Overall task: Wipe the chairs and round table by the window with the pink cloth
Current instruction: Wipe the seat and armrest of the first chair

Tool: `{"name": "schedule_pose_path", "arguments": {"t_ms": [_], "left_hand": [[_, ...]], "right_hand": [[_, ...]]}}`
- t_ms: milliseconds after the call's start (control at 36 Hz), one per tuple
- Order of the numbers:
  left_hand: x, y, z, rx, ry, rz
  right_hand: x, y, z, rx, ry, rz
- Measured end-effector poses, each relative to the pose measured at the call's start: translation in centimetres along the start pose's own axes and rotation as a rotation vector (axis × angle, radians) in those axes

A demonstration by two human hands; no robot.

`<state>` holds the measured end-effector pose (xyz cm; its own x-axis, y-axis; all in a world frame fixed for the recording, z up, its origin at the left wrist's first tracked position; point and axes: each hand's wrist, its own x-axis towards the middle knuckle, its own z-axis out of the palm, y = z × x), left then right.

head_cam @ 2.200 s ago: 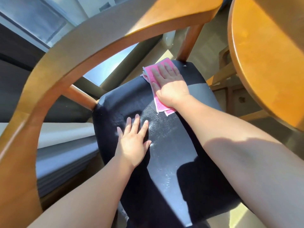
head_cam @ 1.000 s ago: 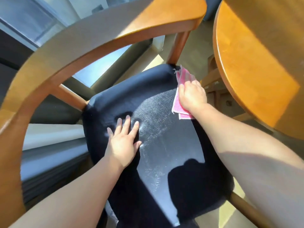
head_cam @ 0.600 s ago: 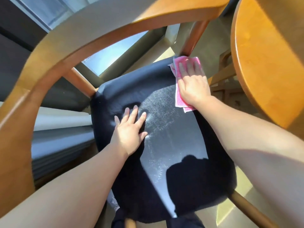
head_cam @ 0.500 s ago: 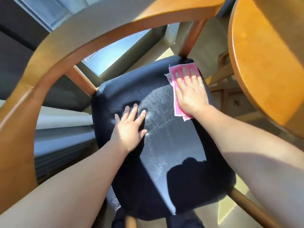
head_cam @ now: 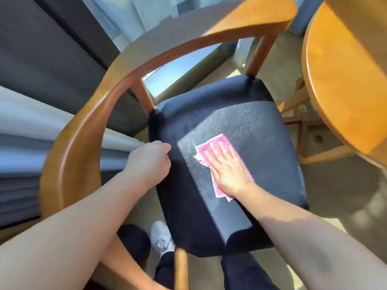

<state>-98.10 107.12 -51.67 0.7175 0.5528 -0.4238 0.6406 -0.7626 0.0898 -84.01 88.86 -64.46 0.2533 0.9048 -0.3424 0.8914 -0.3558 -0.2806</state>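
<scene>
Lots of sun is coming in through the window [head_cam: 146, 15] up around 11 o'clock, and a dark curtain [head_cam: 48, 59] is hanging at 10 with paler grey folds [head_cam: 25, 147] bunching below it at 9. Down at 6, a grey sneaker [head_cam: 161, 239] and dark trouser legs [head_cam: 240, 273] are standing on the beige floor [head_cam: 343, 201].

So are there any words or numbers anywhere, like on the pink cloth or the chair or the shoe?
None can be read.
pink cloth: plain pink, no writing shows; the right hand covers most of it.
chair seat: plain dark surface, no label.
chair backrest: bare wood, no mark.
round table: bare wood, no writing.
grey shoe: too blurred to tell any logo.
</scene>
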Motion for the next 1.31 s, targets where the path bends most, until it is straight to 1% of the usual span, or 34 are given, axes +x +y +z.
{"name": "schedule_pose_path", "arguments": {"t_ms": [111,194,222,278,333,389,472,556,639,695,750,834,889,972,1056,1167,1250,1306], "left_hand": [[-3.0,0.0,-1.8,-0.069,0.024,-0.050],[-5.9,0.6,-3.3,-0.135,0.045,-0.101],[-7.1,0.8,-3.9,-0.164,0.054,-0.118],[-9.5,1.5,-5.3,-0.228,0.066,-0.157],[-12.2,2.4,-6.8,-0.300,0.084,-0.192],[-15.0,3.4,-8.2,-0.382,0.109,-0.211],[-18.8,5.4,-10.5,-0.513,0.113,-0.224],[-21.9,7.2,-12.5,-0.585,0.138,-0.245],[-24.3,8.8,-14.0,-0.634,0.191,-0.222],[-25.7,9.9,-14.9,-0.669,0.222,-0.202],[-27.0,10.8,-15.4,-0.712,0.264,-0.169],[-28.6,11.5,-15.7,-0.810,0.340,-0.144],[-29.6,11.6,-15.4,-0.784,0.392,-0.120],[-31.5,12.1,-15.0,-0.730,0.427,-0.094],[-33.6,12.9,-14.7,-0.802,0.478,-0.073],[-36.3,14.3,-14.9,-1.038,0.398,-0.086],[-37.6,15.7,-15.7,-1.130,0.331,-0.139],[-38.1,16.7,-16.1,-1.166,0.322,-0.200]], "right_hand": [[-2.5,-1.9,-0.2,0.080,-0.064,-0.106],[-4.1,-2.5,-2.5,0.195,-0.181,-0.087],[-4.4,-2.6,-3.6,0.247,-0.186,-0.086],[-5.2,-2.8,-6.4,0.343,-0.159,-0.078],[-6.3,-3.3,-9.7,0.388,-0.132,-0.061],[-7.6,-3.9,-13.0,0.461,-0.065,-0.074],[-9.6,-6.0,-18.5,0.554,0.012,-0.053],[-11.6,-8.3,-22.9,0.624,0.076,-0.011],[-14.0,-10.8,-26.9,0.694,0.068,0.008],[-16.0,-12.7,-29.4,0.706,0.095,-0.038],[-18.3,-14.5,-31.1,0.799,0.135,-0.062],[-21.3,-16.5,-32.1,0.924,0.156,-0.082],[-22.6,-17.4,-32.2,0.911,0.171,-0.070],[-23.8,-18.1,-32.0,0.844,0.170,0.006],[-25.4,-18.3,-31.7,0.852,0.136,0.059],[-27.6,-18.5,-32.0,0.887,0.126,0.024],[-28.4,-18.5,-32.2,0.862,0.087,-0.007],[-28.8,-18.2,-32.4,0.845,0.074,-0.037]]}}
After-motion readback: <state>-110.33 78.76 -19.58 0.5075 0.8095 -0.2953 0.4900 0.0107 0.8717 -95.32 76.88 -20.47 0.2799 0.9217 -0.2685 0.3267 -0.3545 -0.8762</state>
